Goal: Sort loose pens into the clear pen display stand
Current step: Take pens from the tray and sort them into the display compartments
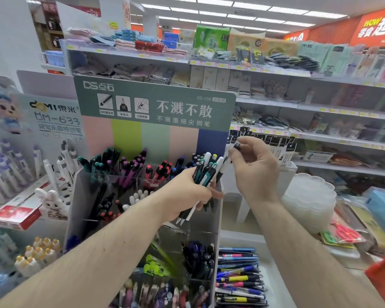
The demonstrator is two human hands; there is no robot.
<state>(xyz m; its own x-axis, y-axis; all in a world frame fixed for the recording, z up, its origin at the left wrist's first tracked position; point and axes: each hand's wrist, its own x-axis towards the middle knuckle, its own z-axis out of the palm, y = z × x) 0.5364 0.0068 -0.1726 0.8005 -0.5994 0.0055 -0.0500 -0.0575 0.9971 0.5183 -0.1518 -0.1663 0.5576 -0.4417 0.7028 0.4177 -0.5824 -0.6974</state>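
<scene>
left hand (pixel 188 192): centre of frame, fingers curled tight round a bundle of loose pens (pixel 203 174), tips fanned up and to the right, lower ends poking out below the fist
right hand (pixel 253 172): right of centre, raised just beside the bundle; thumb and forefinger pinch a single dark pen (pixel 237 146) by its top end, the other fingers loosely bent
single pen: appears to have been drawn up out of the bundle, lower part blurred, can't tell if it's fully free of the others
display stand (pixel 76 196): clear tiered stand, centre-left to bottom centre, under the green header card (pixel 153 103)
top tier: already well stocked, grouped by colour — teal, purple, red-pink, blue caps from left to right
middle tier: dark pens and white-capped pens on the left half; right half hidden behind the left hand
lower tiers: bottom centre, green highlighter-type pens, dark blue pens, a mixed pastel lot at the very bottom
tray of pens (pixel 240 276): bottom right of the stand, pens lying flat, blue, yellow, pink barrels; can't tell if these need sorting too
done so far: most compartments hold like-coloured pens, so my guess is sorting is well along
left to do: the whole handful, a dozen or so mixed teal, white and black pens, not yet placed
progress call: mid-to-late, one pen being picked for its slot
</scene>
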